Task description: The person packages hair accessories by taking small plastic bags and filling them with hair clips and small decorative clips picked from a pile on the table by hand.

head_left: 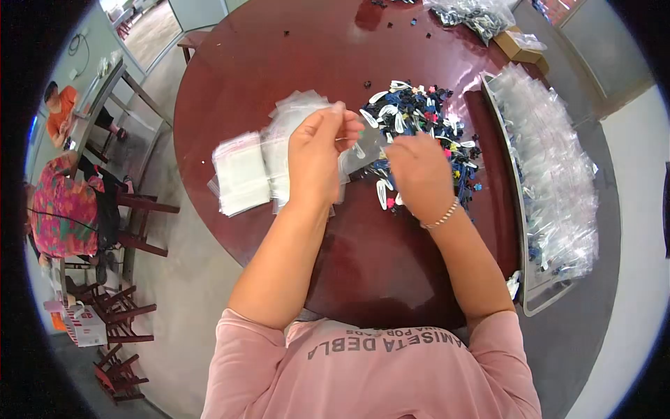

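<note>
Clear bag point(358, 160) sits between the 2 hands, over the near-left edge of the hair-clip pile point(447, 120). White snap clip shows at the bag; inside or behind the film, can't tell.

Left hand point(315, 150): raised, thumb tip against the index, other fingers curled. Looks like a pinch; can't confirm what's in it.
Right hand point(421, 174): blurred, fingers bent down at the near-left part of the pile. Can't tell if it's gripping a clip, the film or nothing. Bracelet point(441, 215) on that wrist.

Step, my read: loading clips into 1 bag. Next move calls for keeping the bag mouth open and getting clips fully inside before the seal strip is touched; thin film could cling or fold.

Left of the pile: loose fan of bags point(283, 129), then a squared bag stack point(241, 178), both on the round table point(370, 269).
Right: metal tray point(551, 288) heaped with packed bags point(551, 160).
Far right: bulk bag point(481, 21) of dark pieces beside a cardboard box point(515, 47).
Far left, off the table: 2 people, 1 in an orange top point(63, 115), 1 in a patterned top point(66, 213).
</note>
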{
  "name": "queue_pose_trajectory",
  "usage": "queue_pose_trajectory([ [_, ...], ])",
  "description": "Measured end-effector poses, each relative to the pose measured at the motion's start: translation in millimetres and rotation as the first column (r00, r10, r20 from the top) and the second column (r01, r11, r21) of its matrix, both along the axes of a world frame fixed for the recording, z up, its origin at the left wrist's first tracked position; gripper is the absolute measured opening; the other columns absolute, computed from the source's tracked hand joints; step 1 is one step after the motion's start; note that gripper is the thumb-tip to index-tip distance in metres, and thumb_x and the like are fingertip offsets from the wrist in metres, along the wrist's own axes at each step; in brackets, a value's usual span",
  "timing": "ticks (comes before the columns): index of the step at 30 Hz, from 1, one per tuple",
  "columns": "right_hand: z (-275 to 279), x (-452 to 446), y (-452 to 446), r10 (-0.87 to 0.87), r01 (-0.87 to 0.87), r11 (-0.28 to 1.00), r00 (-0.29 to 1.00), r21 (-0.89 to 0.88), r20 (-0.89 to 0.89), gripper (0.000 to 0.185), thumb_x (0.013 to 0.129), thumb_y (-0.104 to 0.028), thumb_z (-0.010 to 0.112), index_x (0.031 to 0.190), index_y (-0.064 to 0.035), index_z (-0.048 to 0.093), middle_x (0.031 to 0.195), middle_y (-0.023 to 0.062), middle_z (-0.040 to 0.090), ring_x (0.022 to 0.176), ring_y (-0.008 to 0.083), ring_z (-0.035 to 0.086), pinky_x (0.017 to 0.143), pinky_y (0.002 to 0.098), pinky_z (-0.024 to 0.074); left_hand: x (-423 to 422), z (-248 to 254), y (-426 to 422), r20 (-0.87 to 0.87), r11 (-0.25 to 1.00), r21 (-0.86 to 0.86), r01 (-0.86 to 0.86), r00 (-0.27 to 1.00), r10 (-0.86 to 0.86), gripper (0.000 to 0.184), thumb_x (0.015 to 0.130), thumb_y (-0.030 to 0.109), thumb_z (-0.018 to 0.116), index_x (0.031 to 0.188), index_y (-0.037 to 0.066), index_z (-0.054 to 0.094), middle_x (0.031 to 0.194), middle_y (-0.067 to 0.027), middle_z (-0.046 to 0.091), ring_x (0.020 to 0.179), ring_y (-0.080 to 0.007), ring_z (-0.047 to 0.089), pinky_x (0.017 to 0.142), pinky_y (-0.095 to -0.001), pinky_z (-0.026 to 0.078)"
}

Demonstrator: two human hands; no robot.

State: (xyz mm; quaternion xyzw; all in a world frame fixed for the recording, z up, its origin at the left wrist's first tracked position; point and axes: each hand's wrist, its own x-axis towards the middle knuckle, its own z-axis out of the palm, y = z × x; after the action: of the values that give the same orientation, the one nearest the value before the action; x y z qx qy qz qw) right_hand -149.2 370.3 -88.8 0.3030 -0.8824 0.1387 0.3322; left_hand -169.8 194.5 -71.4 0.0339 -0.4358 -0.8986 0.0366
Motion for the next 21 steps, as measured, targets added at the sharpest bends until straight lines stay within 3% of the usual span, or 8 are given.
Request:
queue_pose_trajectory([
  [4, 16.3, 9.8, 37.3, -0.031, 0.027, 0.999, 0.991, -0.038, -0.129, 0.011, 0.076, 0.003, 0.069, 0.085, -0.0033, 0.065, 0.086, 0.0107, 0.065, 0.08, 0.0301, 0.062, 0.075, 0.0394, 0.05, -0.8, -5.2, 4.6, 0.139, 0.905, -0.324, 0.275, 0.96, -0.242, 0.041, 0.097, 0.037, 0.057, 0.077, 0.002, 0.067, 0.07, -0.0065, 0.066, 0.063, -0.0128, 0.061, 0.061, -0.0244, 0.048],
  [6, 9.4, 12.7, 51.5, -0.214, 0.2, 0.932, 0.977, -0.302, -0.015, 0.013, 0.077, 0.004, 0.07, 0.086, -0.004, 0.066, 0.085, 0.0108, 0.066, 0.081, 0.0294, 0.063, 0.075, 0.039, 0.0509, 1.2, -2.3, 7.8, 0.402, 0.621, -0.42, 0.661, 0.749, -0.526, 0.059, 0.098, 0.053, 0.047, 0.077, 0.003, 0.069, 0.073, -0.0095, 0.069, 0.065, -0.0146, 0.064, 0.063, -0.024, 0.048],
  [7, 8.6, 14.7, 53.3, -0.225, 0.21, 0.91, 0.974, -0.357, -0.001, 0.013, 0.077, 0.003, 0.071, 0.086, -0.0044, 0.066, 0.086, 0.0104, 0.066, 0.08, 0.0287, 0.063, 0.077, 0.0378, 0.0514, 0.6, -6.4, 11.3, 0.445, 0.547, -0.406, 0.733, 0.681, -0.582, 0.072, 0.095, 0.065, 0.04, 0.093, 0.0, 0.069, 0.086, -0.0129, 0.072, 0.074, -0.0165, 0.067, 0.067, -0.0252, 0.049],
  [10, 5.0, 15.4, 47.8, -0.132, 0.102, 0.965, 0.985, -0.242, -0.115, 0.016, 0.076, 0.003, 0.072, 0.088, -0.0048, 0.066, 0.086, 0.0106, 0.066, 0.081, 0.0296, 0.063, 0.082, 0.0382, 0.0517, 3.5, -13.4, 21.3, 0.372, 0.746, -0.113, 0.656, 0.724, -0.58, 0.08, 0.091, 0.069, 0.044, 0.113, -0.006, 0.062, 0.097, -0.0134, 0.069, 0.082, -0.0164, 0.066, 0.066, -0.0256, 0.049],
  [12, 0.5, 17.6, 39.9, -0.066, 0.039, 0.976, 0.991, -0.216, -0.118, 0.019, 0.073, 0.003, 0.073, 0.089, -0.0053, 0.066, 0.09, 0.0097, 0.065, 0.083, 0.0291, 0.063, 0.088, 0.0416, 0.0508, -1.4, -11.1, 13.8, 0.343, 0.757, -0.042, 0.652, 0.721, -0.602, 0.072, 0.094, 0.059, 0.05, 0.123, -0.007, 0.054, 0.107, -0.0131, 0.067, 0.094, -0.0163, 0.065, 0.071, -0.0261, 0.05],
  [14, 0.0, 19.5, 31.3, 0.11, -0.118, 0.979, 0.992, -0.164, -0.055, 0.022, 0.071, 0.003, 0.073, 0.09, -0.0054, 0.066, 0.093, 0.0085, 0.064, 0.086, 0.029, 0.063, 0.092, 0.0463, 0.0489, -4.8, -15.8, 11.4, 0.266, 0.894, 0.059, 0.444, 0.856, -0.443, 0.049, 0.097, 0.04, 0.056, 0.118, -0.004, 0.059, 0.105, -0.0103, 0.069, 0.093, -0.0163, 0.066, 0.077, -0.0269, 0.05],
  [15, -3.4, 19.6, 28.9, 0.119, -0.123, 0.985, 0.992, -0.121, -0.043, 0.026, 0.07, 0.005, 0.07, 0.093, -0.0048, 0.066, 0.096, 0.0082, 0.063, 0.088, 0.0291, 0.062, 0.094, 0.048, 0.0473, -8.2, -20.1, 8.3, 0.298, 0.914, -0.043, 0.403, 0.879, -0.373, 0.031, 0.097, 0.024, 0.06, 0.115, -0.001, 0.063, 0.104, -0.0088, 0.07, 0.094, -0.0164, 0.067, 0.081, -0.0289, 0.051],
  [21, 6.5, 24.3, 29.0, 0.147, -0.138, 0.967, 0.989, -0.214, 0.025, 0.032, 0.073, 0.006, 0.06, 0.103, -0.0018, 0.065, 0.103, 0.0111, 0.064, 0.092, 0.0308, 0.062, 0.096, 0.0467, 0.0454, -3.6, -18.1, 14.3, 0.225, 0.913, -0.16, 0.375, 0.914, -0.336, 0.024, 0.095, 0.017, 0.062, 0.109, -0.002, 0.067, 0.102, -0.0115, 0.072, 0.089, -0.0168, 0.069, 0.077, -0.0276, 0.053],
])
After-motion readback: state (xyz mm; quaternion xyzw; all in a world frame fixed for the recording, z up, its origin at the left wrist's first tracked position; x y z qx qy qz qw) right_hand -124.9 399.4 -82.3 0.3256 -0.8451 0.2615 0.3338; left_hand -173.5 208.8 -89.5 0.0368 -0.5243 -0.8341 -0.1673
